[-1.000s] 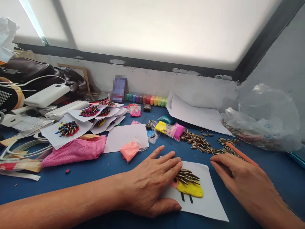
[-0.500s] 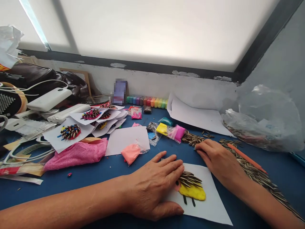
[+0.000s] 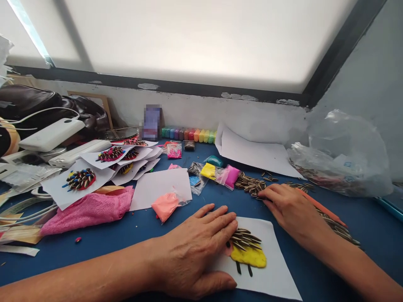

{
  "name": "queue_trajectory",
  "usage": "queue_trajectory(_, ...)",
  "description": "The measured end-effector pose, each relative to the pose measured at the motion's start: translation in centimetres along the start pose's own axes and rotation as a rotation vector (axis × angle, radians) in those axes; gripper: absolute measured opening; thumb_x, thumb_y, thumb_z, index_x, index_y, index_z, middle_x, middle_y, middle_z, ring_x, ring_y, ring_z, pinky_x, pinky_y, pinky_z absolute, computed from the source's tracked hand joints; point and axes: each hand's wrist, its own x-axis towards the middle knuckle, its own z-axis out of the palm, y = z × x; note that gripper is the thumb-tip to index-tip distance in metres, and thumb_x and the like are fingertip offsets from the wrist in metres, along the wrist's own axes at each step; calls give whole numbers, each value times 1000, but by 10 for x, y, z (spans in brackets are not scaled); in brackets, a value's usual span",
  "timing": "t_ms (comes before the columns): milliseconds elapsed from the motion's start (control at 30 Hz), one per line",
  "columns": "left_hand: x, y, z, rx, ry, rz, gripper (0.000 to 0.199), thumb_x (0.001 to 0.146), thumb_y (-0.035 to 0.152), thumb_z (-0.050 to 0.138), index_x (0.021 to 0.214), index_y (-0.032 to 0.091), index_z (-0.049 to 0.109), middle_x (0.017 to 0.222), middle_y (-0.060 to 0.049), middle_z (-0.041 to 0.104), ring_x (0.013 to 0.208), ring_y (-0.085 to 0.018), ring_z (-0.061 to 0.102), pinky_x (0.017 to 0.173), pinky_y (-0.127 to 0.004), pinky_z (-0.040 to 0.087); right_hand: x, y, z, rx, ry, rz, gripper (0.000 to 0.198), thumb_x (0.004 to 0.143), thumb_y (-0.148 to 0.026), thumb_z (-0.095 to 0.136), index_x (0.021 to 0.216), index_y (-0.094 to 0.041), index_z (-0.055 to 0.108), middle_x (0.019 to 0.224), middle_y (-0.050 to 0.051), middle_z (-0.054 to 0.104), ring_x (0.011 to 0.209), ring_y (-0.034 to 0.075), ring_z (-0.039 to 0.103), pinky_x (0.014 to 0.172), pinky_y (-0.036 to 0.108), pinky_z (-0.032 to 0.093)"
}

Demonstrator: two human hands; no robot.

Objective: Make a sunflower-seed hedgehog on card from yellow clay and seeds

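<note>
My left hand (image 3: 201, 249) lies flat with its fingers spread, holding down a sheet of white paper (image 3: 273, 277). On that sheet is a hedgehog-like figure with a yellow clay body (image 3: 250, 256), black clay legs and a pink face partly hidden by my fingers. Striped sunflower seeds (image 3: 247, 239) stick out along its back. Further right, my right hand (image 3: 291, 212) is at the edge of a small pile of sunflower seeds (image 3: 250, 184). Its thumb and index finger are pinched together on a seed, mostly hidden by the fingertips.
Orange clay packet (image 3: 165, 206), yellow packet (image 3: 208, 170) and magenta packet (image 3: 231, 177) lie beyond my hands. An orange tool (image 3: 324, 206) rests by more seeds. At left are a pink towel (image 3: 91, 209) and seed-decorated papers (image 3: 82, 180); a plastic bag (image 3: 346, 159) sits at right.
The view has shifted slightly to the right. My left hand stays flat on the paper, and my right fingertips remain at the seed pile with little movement.
</note>
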Motion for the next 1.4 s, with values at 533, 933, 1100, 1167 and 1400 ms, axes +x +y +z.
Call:
queue_trajectory(533, 0, -1, 2, 20, 1, 2, 80, 96, 58, 52, 156, 10, 30, 159, -17, 31, 150, -33, 24, 124, -52, 15, -2, 3, -3, -12, -27, -14, 28, 97, -23, 43, 81, -20, 65, 79, 6, 66, 72, 21, 62, 69, 37, 49)
queue_trajectory(933, 1, 0, 1, 19, -22, -6, 81, 96, 59, 52, 155, 8, 31, 160, -16, 32, 150, -32, 23, 124, -49, 13, -3, 8, -14, 35, -8, 51, 32, 97, -30, 44, 82, -21, 70, 84, 6, 71, 74, 20, 69, 68, 35, 53)
queue_trajectory(1100, 1, -1, 1, 31, -34, -16, 81, 96, 60, 50, 156, 9, 29, 161, -14, 29, 151, -31, 21, 124, -48, 13, -5, 9, -15, 46, 31, 106, 31, 97, -31, 45, 99, -19, 74, 96, 9, 74, 83, 23, 71, 69, 37, 55)
queue_trajectory(1167, 1, -1, 1, 36, -36, -16, 81, 96, 60, 50, 156, 9, 30, 161, -14, 28, 151, -31, 21, 124, -48, 12, -5, 6, -14, 61, 23, 103, 30, 97, -31, 47, 95, -20, 74, 93, 8, 73, 81, 23, 70, 70, 37, 55)
queue_trajectory(1400, 1, -1, 2, 53, -32, -7, 81, 96, 60, 50, 155, 7, 31, 160, -15, 30, 151, -32, 23, 124, -49, 13, -3, -5, -4, 94, -22, 49, 26, 96, -27, 47, 88, -20, 72, 87, 7, 71, 80, 22, 67, 70, 37, 55)
